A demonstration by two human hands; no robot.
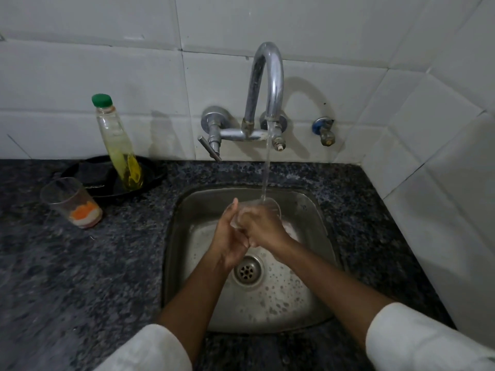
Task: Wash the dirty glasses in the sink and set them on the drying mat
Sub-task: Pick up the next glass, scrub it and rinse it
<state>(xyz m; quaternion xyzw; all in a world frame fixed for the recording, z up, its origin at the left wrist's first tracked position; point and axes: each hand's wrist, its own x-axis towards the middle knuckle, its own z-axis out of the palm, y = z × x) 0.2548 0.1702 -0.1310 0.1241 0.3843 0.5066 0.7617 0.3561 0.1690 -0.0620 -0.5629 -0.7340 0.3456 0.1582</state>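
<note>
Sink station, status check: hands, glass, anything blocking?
Left hand and right hand both grip clear glass under running tap, over sink. Second dirty glass waits on counter. Nothing blocking.

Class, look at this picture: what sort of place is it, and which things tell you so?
Most likely a home kitchen washing-up corner: a steel sink set in a dark stone counter, a wall tap running water, and a dish-soap bottle against white tiles.
</note>
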